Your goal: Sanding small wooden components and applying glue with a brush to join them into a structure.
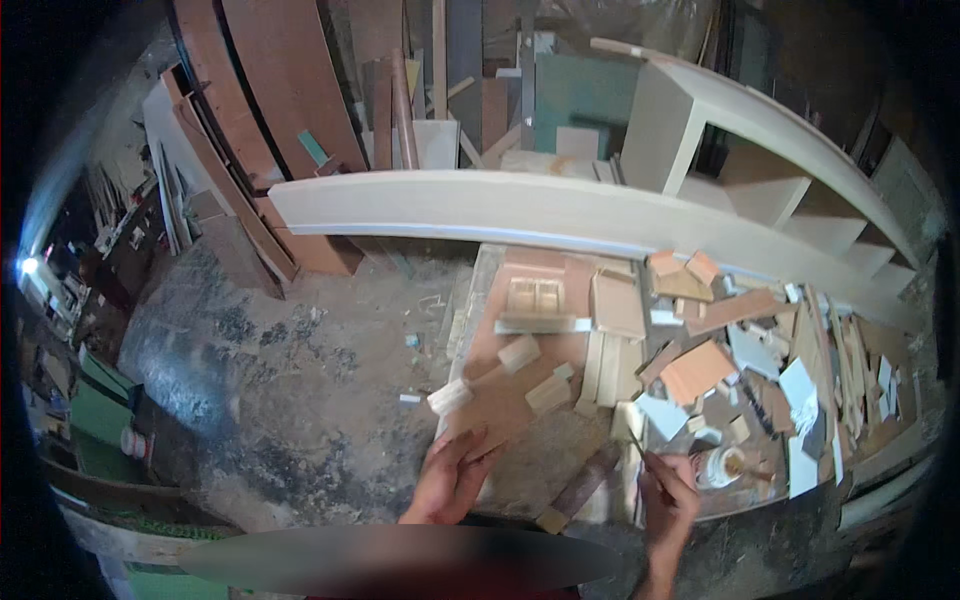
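My left hand [450,475] is over the near left edge of the worktable [565,460], fingers loosely stretched out, holding nothing I can see. Just beyond it lies a pale wooden block [450,397] at the table's edge, with a second block [520,353] and a third block [548,393] farther in. My right hand [668,490] is closed around a thin dark stick [636,442], which points up and left; its exact kind is too small to tell. Beside that hand stands an open jar [715,467] with pale contents and a wooden handle [757,473] at its rim.
Wood offcuts, among them an orange-brown board piece [697,372], crowd the table's right side. A long pale panel [450,205] spans the far edge, beside a pale shelf frame [690,140]. Tall brown boards [285,90] lean behind. A stained concrete floor [290,390] lies left.
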`<state>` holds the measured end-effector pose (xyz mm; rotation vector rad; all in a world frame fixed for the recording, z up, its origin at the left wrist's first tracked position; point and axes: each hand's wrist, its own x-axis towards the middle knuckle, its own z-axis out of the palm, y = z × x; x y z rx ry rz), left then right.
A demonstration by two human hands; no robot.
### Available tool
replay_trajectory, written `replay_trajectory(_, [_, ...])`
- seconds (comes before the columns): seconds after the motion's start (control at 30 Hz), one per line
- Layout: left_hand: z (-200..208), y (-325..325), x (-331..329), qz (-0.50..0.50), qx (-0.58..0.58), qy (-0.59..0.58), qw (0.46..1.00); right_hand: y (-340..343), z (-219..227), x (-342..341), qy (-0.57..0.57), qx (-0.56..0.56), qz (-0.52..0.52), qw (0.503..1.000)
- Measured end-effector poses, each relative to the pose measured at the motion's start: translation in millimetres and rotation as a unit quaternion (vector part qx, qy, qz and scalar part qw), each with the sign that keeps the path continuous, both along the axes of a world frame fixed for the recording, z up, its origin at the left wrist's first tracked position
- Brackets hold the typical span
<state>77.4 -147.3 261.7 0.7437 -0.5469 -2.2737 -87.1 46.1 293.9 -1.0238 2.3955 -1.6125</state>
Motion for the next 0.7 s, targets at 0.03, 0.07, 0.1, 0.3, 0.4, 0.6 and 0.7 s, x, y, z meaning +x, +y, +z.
replay_trajectory(0.03, [0, -8, 5, -0.012, 0.008, -0.011, 1.000, -15, -9, 10, 0.054, -0.012, 0.004, 0.998])
replay_trajectory(0.07, [-3, -17, 7, -0.021, 0.003, 0.001, 1.000, -31, -6, 19, 0.037, -0.019, 0.013, 0.999])
replay_trajectory(0.1, [-5, -24, 10, -0.031, -0.003, 0.014, 0.999, -41, -8, 30, 0.019, -0.024, 0.019, 0.999])
replay_trajectory(0.3, [25, -55, 32, -0.075, -0.068, 0.017, 0.995, -99, 12, 65, 0.027, -0.030, 0.032, 0.999])
replay_trajectory(0.4, [35, -56, 42, -0.053, -0.101, 0.022, 0.993, -110, 19, 83, -0.004, -0.039, 0.031, 0.999])
replay_trajectory(0.6, [37, -53, 46, -0.056, -0.075, 0.066, 0.993, -116, 15, 98, 0.059, -0.069, -0.010, 0.996])
replay_trajectory(0.7, [38, -50, 47, -0.049, -0.081, 0.060, 0.994, -119, 16, 104, 0.069, -0.076, -0.022, 0.995])
